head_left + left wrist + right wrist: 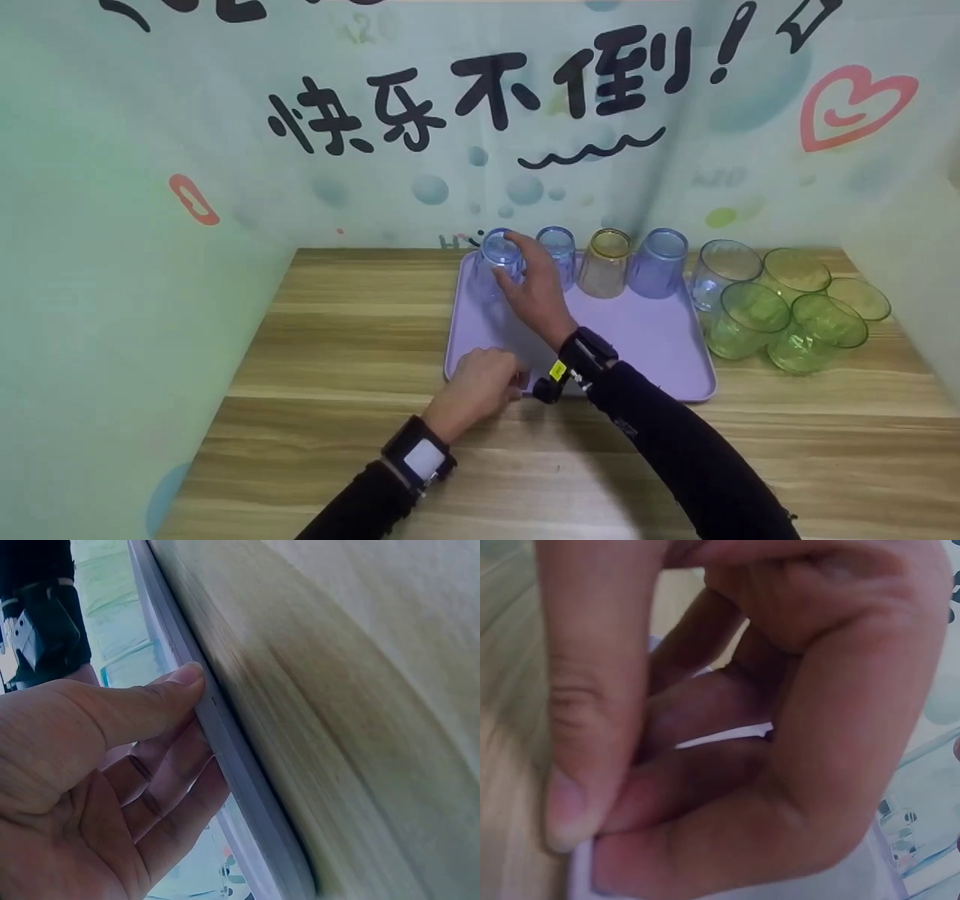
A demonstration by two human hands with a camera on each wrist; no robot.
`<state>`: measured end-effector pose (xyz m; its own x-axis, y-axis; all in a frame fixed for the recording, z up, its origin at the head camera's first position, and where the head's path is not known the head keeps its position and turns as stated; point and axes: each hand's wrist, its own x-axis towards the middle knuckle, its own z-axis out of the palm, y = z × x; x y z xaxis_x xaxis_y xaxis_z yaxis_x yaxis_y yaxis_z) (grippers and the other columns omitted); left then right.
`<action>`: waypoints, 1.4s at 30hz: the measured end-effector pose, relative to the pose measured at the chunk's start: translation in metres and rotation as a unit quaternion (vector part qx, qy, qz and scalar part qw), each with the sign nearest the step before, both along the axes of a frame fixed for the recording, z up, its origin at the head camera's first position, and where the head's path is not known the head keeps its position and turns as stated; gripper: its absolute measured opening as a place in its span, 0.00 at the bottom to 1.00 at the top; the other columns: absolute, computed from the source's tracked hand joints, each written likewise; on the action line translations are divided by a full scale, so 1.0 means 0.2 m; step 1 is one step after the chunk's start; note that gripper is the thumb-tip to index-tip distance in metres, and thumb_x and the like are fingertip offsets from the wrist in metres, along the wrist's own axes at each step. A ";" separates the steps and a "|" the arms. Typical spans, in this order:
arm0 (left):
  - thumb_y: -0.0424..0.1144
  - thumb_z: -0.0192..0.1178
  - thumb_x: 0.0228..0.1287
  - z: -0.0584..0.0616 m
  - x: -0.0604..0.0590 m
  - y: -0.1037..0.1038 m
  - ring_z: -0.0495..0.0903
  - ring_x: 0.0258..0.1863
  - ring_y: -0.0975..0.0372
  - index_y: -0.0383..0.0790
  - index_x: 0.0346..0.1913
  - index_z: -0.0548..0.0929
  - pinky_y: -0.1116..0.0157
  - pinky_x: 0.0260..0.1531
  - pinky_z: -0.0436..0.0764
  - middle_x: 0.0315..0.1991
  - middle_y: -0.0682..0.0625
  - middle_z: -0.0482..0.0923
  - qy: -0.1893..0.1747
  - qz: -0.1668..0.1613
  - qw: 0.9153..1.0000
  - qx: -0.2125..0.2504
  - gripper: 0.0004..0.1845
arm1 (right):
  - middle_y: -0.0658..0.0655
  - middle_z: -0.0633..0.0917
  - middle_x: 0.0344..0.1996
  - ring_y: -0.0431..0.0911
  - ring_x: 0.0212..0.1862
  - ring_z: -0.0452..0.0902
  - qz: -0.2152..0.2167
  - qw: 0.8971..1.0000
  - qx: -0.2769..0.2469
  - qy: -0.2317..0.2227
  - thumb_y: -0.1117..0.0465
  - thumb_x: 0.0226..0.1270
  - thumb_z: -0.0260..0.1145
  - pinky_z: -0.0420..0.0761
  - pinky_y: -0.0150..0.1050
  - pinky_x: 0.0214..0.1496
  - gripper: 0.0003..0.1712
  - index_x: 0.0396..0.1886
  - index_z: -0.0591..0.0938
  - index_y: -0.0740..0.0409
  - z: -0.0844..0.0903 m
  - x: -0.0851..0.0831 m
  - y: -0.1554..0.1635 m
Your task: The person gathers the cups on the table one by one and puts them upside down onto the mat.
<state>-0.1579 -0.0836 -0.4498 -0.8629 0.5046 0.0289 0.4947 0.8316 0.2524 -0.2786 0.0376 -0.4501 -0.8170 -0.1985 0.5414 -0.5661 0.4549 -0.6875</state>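
Note:
In the head view, my right hand holds an upside-down blue drinking glass at the far left of a light purple tray. Its thumb and forefinger lie against the glass. In the right wrist view, the fingers fill the picture and the glass cannot be made out. My left hand is at the tray's front edge, thumb on the rim and fingers behind it. Along the tray's back stand another blue glass, an amber glass and a third blue one, all upside down.
Several upright glasses cluster right of the tray: a clear bluish one, green ones and yellowish ones. The wooden table runs back to a printed cloth backdrop.

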 end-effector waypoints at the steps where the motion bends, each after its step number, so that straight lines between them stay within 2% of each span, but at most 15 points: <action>1: 0.39 0.74 0.59 0.00 0.00 0.00 0.80 0.29 0.59 0.47 0.32 0.86 0.62 0.31 0.79 0.28 0.56 0.82 -0.001 0.000 1.000 -0.001 0.05 | 0.59 0.76 0.65 0.48 0.66 0.70 0.000 1.000 0.004 0.007 0.62 0.71 0.69 0.74 0.44 0.60 0.28 0.69 0.73 0.59 0.00 -0.01 0.00; 6: 0.39 0.74 0.59 0.00 0.00 0.00 0.80 0.29 0.60 0.48 0.32 0.86 0.62 0.32 0.80 0.28 0.56 0.81 -0.004 0.001 1.000 -0.005 0.05 | 0.64 0.74 0.66 0.55 0.69 0.66 0.001 1.000 0.027 0.004 0.61 0.73 0.67 0.65 0.50 0.69 0.23 0.66 0.79 0.57 -0.01 -0.03 0.00; 12: 0.40 0.75 0.58 -0.01 0.00 0.00 0.80 0.28 0.58 0.46 0.30 0.84 0.60 0.29 0.80 0.27 0.55 0.80 0.020 0.003 1.000 -0.018 0.08 | 0.69 0.70 0.69 0.59 0.71 0.63 0.000 0.999 0.038 -0.026 0.61 0.74 0.66 0.63 0.53 0.71 0.22 0.65 0.81 0.56 0.00 -0.05 -0.03; 18: 0.37 0.75 0.55 -0.01 0.01 0.01 0.82 0.27 0.54 0.43 0.28 0.83 0.57 0.26 0.81 0.27 0.50 0.81 0.053 0.002 0.998 -0.029 0.09 | 0.70 0.72 0.67 0.60 0.72 0.62 0.004 0.999 0.044 -0.022 0.63 0.74 0.65 0.63 0.52 0.71 0.20 0.63 0.81 0.59 -0.01 -0.07 -0.05; 23: 0.39 0.76 0.56 0.00 0.01 0.01 0.82 0.28 0.53 0.43 0.29 0.84 0.57 0.27 0.82 0.27 0.50 0.81 0.031 0.016 0.999 -0.028 0.09 | 0.71 0.72 0.67 0.61 0.71 0.63 0.000 0.999 0.044 -0.029 0.64 0.74 0.65 0.63 0.52 0.71 0.18 0.61 0.82 0.60 -0.01 -0.08 -0.05; 31: 0.41 0.75 0.57 0.00 0.00 0.00 0.81 0.29 0.54 0.44 0.31 0.84 0.57 0.29 0.81 0.29 0.52 0.81 0.001 0.029 0.999 -0.014 0.09 | 0.71 0.70 0.69 0.61 0.72 0.62 -0.003 0.996 0.071 -0.051 0.63 0.75 0.64 0.62 0.52 0.72 0.20 0.64 0.80 0.61 0.00 -0.10 -0.05; 36: 0.40 0.75 0.58 -0.01 0.00 0.00 0.81 0.30 0.55 0.46 0.31 0.84 0.57 0.28 0.80 0.28 0.53 0.81 0.005 0.017 1.000 0.000 0.08 | 0.71 0.68 0.70 0.61 0.73 0.60 0.011 0.993 0.096 -0.061 0.67 0.76 0.61 0.63 0.51 0.71 0.23 0.68 0.77 0.62 -0.01 -0.11 -0.04; 42: 0.38 0.75 0.57 -0.01 0.00 -0.01 0.82 0.31 0.57 0.47 0.32 0.85 0.59 0.30 0.80 0.29 0.56 0.82 0.006 0.010 1.000 0.017 0.06 | 0.70 0.58 0.76 0.61 0.74 0.59 0.017 0.986 0.132 -0.103 0.67 0.76 0.60 0.64 0.50 0.71 0.31 0.76 0.68 0.58 -0.01 -0.11 -0.03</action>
